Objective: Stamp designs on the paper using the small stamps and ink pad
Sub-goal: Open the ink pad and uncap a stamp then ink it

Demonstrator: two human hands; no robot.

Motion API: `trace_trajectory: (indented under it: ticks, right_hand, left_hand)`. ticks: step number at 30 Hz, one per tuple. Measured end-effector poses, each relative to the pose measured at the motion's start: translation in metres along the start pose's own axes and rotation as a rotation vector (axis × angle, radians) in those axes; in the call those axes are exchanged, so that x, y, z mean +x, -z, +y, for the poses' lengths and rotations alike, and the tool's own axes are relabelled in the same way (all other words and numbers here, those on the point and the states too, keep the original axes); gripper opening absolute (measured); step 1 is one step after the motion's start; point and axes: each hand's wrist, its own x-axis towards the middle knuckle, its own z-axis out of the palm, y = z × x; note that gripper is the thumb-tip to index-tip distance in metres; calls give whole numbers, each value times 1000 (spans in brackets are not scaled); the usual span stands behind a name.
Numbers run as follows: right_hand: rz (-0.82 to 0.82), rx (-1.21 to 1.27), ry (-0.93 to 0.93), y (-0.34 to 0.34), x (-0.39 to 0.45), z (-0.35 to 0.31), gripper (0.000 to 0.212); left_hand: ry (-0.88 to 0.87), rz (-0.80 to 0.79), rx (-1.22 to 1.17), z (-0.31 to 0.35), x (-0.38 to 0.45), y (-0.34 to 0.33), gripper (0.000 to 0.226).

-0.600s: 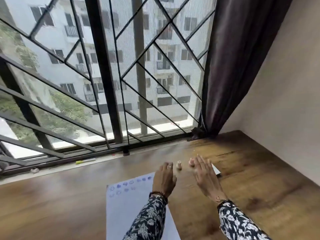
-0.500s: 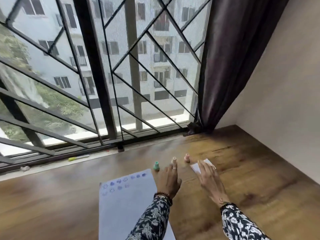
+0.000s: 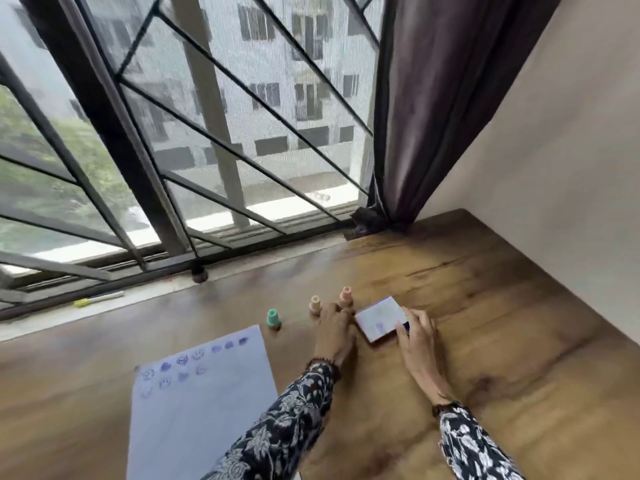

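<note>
A white paper lies on the wooden table, with purple stamped faces and blobs along its top. Three small stamps stand upright beyond it: green, beige and pink. The ink pad, its white lid stained purple, lies shut to the right of them. My left hand lies palm down against the pad's left edge, fingertips by the pink stamp's base; its grip is hidden. My right hand pinches the pad's near right corner.
A yellow-capped marker lies on the window sill at the far left. A barred window runs along the table's far side, a dark curtain hangs in the corner, and a wall borders the right.
My left hand has moved right, from beside the beige stamp to the ink pad's left edge. My right hand has slid to the pad's near right corner. The view has tilted down.
</note>
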Motion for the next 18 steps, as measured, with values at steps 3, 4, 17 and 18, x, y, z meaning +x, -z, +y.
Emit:
trace_trajectory:
  ticks: [3, 4, 17, 18]
  right_hand:
    - [56, 148, 0, 5, -17, -14, 34]
    - [68, 194, 7, 10, -23, -19, 34]
    - [-143, 325, -143, -28, -140, -43, 67]
    - [-156, 311, -141, -30, -143, -45, 77]
  left_hand:
    - [-29, 26, -185, -4, -17, 15, 26]
    - [-43, 22, -223, -4, -23, 21, 23]
    - [190, 63, -265, -66, -106, 31, 18]
    - [189, 56, -271, -66, -106, 32, 18]
